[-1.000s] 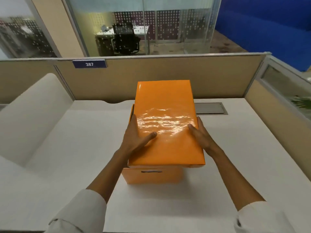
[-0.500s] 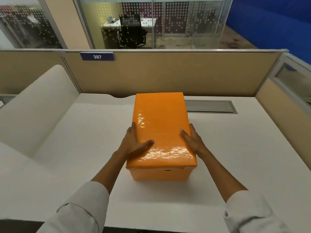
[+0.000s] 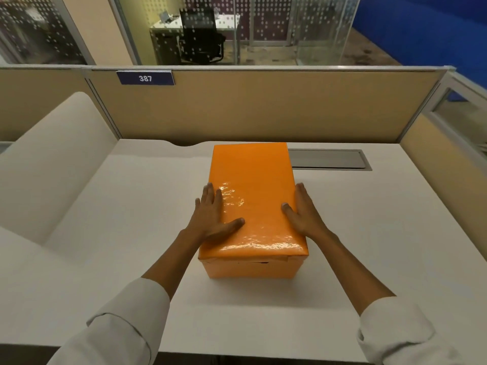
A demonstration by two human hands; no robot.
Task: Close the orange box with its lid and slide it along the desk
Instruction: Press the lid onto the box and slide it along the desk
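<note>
Reaching up from the lower corners of the frame, the left hand (image 3: 210,219) and right hand (image 3: 303,214) are lying flat and spread on the lid (image 3: 253,196), holding nothing, fingers draped over its long edges. That lid is sitting on the orange box (image 3: 250,267) mid-frame on the desk (image 3: 131,233). Pushing on the glossy lid alone is probably risking palms slipping, or the box skewing toward the grey tray (image 3: 329,159) beyond.
</note>
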